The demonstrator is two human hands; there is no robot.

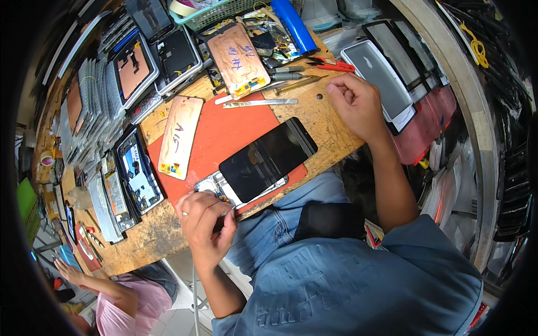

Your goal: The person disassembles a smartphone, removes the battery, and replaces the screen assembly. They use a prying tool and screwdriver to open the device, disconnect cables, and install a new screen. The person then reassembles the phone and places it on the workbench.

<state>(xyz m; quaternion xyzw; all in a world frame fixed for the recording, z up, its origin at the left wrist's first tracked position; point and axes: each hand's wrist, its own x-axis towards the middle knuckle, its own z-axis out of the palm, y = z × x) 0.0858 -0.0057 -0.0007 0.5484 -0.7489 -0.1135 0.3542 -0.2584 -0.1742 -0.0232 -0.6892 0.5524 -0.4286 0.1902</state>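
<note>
- Left hand (204, 221) pinches a thin metal tool (224, 214) at the phone (255, 165) corner.
- Right hand (356, 103), fingers curled together, rests empty on the wooden bench (330, 131).

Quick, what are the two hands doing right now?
Left hand: closed, pinching a thin metal tool at the edge of the opened phone.
Right hand: loosely curled, holding nothing, resting on the wooden table.

Bright, even light, soft shadows; fisheye bends edges into a black rim.
</note>
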